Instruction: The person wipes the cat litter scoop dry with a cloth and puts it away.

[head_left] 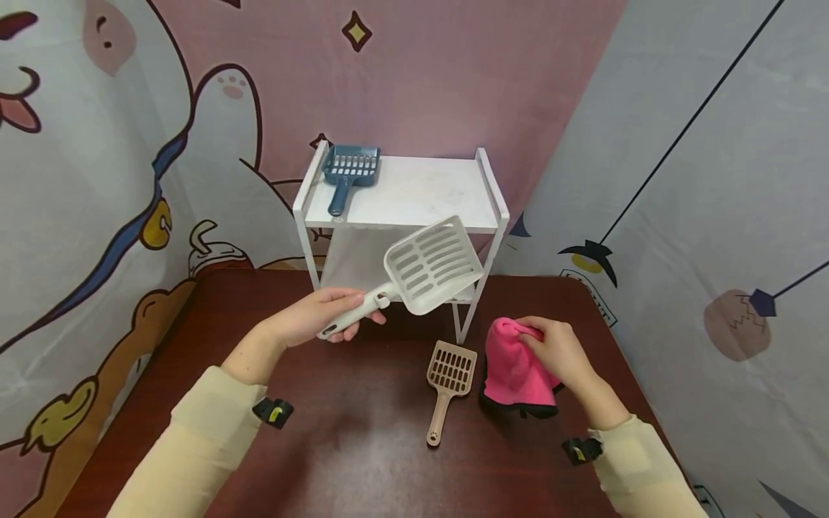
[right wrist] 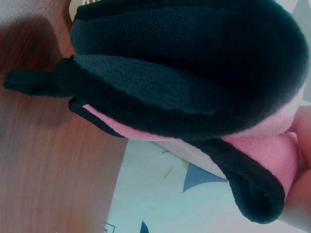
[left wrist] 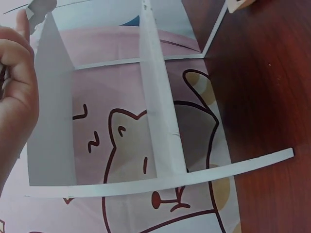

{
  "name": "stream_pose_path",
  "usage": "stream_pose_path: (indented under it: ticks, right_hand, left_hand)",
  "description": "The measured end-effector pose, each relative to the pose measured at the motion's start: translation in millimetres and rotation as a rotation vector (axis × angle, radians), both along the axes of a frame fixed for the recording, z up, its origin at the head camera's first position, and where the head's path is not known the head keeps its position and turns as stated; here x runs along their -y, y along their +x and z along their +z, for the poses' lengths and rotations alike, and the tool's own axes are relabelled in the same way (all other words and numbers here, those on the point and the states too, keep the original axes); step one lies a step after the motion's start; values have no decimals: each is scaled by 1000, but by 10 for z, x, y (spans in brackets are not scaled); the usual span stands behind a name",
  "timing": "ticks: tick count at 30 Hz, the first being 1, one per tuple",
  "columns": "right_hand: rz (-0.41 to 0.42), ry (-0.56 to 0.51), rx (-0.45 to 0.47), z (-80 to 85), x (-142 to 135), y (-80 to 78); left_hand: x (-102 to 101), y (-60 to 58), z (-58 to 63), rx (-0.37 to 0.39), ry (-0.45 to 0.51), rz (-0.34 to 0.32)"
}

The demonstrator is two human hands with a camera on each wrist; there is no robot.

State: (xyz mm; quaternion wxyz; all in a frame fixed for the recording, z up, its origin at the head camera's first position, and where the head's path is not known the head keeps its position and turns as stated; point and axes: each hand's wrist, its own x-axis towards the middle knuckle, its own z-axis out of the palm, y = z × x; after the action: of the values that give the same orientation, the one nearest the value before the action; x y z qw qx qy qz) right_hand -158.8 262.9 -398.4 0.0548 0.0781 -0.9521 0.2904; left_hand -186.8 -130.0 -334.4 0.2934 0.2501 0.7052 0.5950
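My left hand (head_left: 314,316) grips the handle of a white litter scoop (head_left: 435,267), its slotted head tilted up and to the right in front of the shelf. In the left wrist view, that hand (left wrist: 18,82) shows at the left edge, with only a bit of the scoop's handle (left wrist: 41,12). At the right, my right hand (head_left: 558,351) pinches the top of a pink fleece piece (head_left: 514,370) with black trim. Its dark lining (right wrist: 160,41) and open end face the right wrist camera. Nearest to it on the left lies a tan litter scoop (head_left: 451,370), flat on the table.
A small white two-tier shelf (head_left: 421,194) stands at the back of the dark wood table (head_left: 350,439). On its top tier, at the left, lies a blue litter scoop (head_left: 351,169). Printed cartoon cloth (head_left: 453,72) hangs behind and at both sides.
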Motion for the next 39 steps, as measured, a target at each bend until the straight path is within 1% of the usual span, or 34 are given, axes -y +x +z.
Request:
stream_pose_path:
  ticks: [3, 6, 9, 13, 15, 21, 29, 36, 39]
  right_hand:
    - [0, 5, -4, -16, 1, -6]
    - [7, 7, -9, -27, 5, -8]
    - [12, 6, -11, -31, 10, -8]
    - [13, 4, -14, -36, 6, -7]
    - [12, 4, -17, -38, 3, -8]
    - [7, 6, -12, -46, -8, -11]
    - [9, 12, -22, -57, -7, -13]
    - [5, 10, -14, -65, -8, -12]
    - [5, 5, -10, -63, -11, -10]
  left_hand:
    - [-27, -17, 39, 0, 37, -2]
    - [-67, -41, 82, 5, 71, 13]
    - [-113, -61, 126, 13, 93, 30]
    - [-167, -84, 157, 20, 114, 32]
    - [-190, -91, 165, 30, 127, 43]
    - [-250, -115, 190, 80, 171, 103]
    - [-342, -117, 303, 144, 285, 102]
    - [-433, -157, 361, 181, 336, 126]
    - [-454, -176, 384, 179, 358, 132]
